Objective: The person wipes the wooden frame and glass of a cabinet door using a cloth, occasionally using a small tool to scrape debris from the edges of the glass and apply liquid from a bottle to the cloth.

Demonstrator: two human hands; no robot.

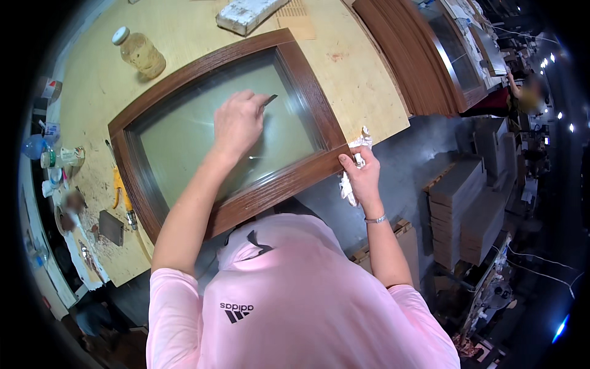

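A brown wooden frame with a glass pane (178, 147) lies on the worktable, its near side reaching past the table edge toward me. Above the pane, my left hand (238, 123) is closed around a small dark, flat blade-like piece (271, 99), whose tip pokes out past the fingers. Most of that piece is hidden in the hand. At the frame's near right corner, my right hand (364, 178) is closed on a crumpled white cloth or tissue (348, 189), with the thumb close to the wood.
A jar with a white lid (140, 54) and a white-smeared block (249, 15) stand beyond the frame. At left lie a yellow-handled tool (121, 189) and a dark block (111, 227). Brown frames (412, 55) are stacked at right, grey boards (458, 203) beyond. Another person (525, 95) stands far right.
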